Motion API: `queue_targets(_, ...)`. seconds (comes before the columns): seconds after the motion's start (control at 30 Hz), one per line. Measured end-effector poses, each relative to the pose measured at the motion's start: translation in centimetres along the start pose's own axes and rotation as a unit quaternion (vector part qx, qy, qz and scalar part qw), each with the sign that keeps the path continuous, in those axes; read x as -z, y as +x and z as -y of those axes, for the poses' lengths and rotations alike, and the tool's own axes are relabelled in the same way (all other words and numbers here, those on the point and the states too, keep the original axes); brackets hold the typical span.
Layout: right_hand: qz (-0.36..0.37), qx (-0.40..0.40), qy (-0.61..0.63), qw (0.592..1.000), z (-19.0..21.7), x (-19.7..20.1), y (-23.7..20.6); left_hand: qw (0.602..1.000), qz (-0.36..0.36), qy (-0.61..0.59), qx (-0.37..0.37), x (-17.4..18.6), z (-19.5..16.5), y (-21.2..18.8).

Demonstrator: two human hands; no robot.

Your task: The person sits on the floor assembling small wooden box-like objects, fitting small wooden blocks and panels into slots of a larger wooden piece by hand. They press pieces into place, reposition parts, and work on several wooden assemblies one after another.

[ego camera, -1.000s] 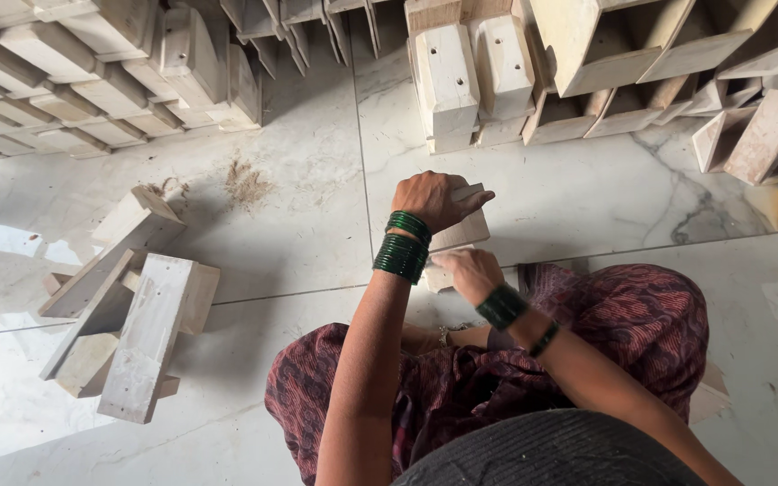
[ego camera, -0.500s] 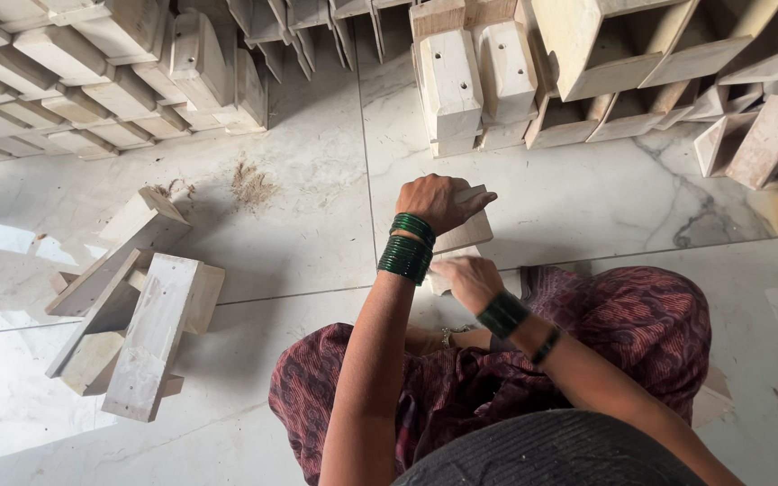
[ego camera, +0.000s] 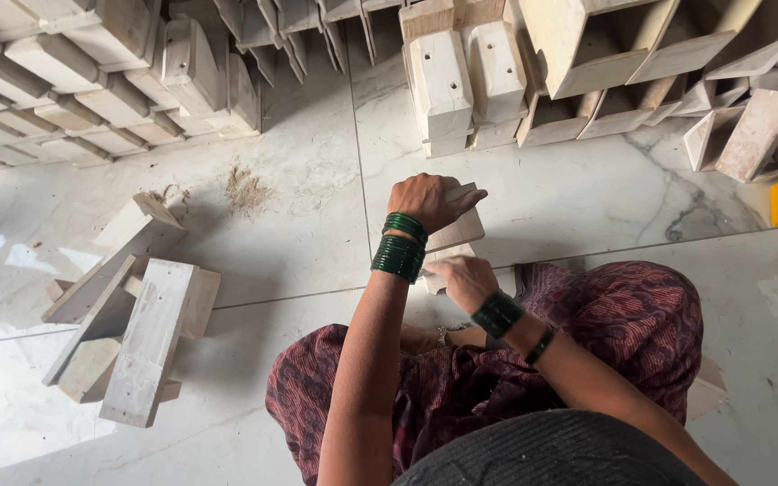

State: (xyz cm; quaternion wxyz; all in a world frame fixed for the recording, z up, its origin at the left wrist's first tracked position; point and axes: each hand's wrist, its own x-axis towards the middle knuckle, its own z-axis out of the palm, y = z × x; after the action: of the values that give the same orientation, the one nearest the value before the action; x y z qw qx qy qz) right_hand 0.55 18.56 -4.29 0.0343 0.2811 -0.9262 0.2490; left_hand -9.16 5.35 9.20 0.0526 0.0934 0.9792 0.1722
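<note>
The wooden block (ego camera: 455, 229) is sitting on the marble floor (ego camera: 569, 193) just in front of my knees, and I am gripping its top with my left hand (ego camera: 429, 200), fingers curled shut over it. My right hand (ego camera: 463, 279) is pressing closed against its near edge. Left of the block, a pile of loose wooden pieces (ego camera: 128, 315) is lying; beyond it, stacked wooden frames (ego camera: 461, 76) are standing.

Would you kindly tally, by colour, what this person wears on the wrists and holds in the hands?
Green: 2 bangle stacks, one on the left wrist and one on the right wrist
Black: 1 wristband
Pale wood: 1 wooden piece, gripped by the left hand, with the right hand against its lower edge
Total: 4
</note>
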Motion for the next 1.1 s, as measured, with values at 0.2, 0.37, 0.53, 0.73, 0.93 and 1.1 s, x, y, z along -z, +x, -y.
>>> queue_targets(0.2, -0.085, 0.073, 0.006, 0.994, -0.2, -0.8, 0.0, 1.0, 0.0, -0.001, 0.002, -0.3, 0.1, 0.2)
queue_targets(0.37, -0.092, 0.114, 0.036, 0.989, -0.5, -1.0, 0.1, 0.999, -0.034, 0.001, -0.013, -0.2, 0.0, 0.1)
queue_targets(0.53, -0.092, 0.105, 0.024, 0.99, -0.8, -0.9, 0.1, 1.0, -0.013, 0.007, 0.008, -0.3, 0.1, 0.2)
queue_targets(0.73, -0.082, 0.074, 0.045, 0.993, -1.3, -0.4, -0.1, 1.0, -0.02, 0.007, -0.008, -0.4, 0.1, 0.4)
queue_targets(0.93, -0.106, 0.047, 0.118, 0.986, -2.9, 0.7, -1.0, 1.0, -0.023, 0.01, -0.008, 0.3, 0.5, -0.4)
queue_targets(1.1, -0.03, -0.33, 0.099, 0.938, -5.1, 1.6, -2.0, 1.0, 0.001, -0.026, 0.004, 0.4, 1.4, -1.7)
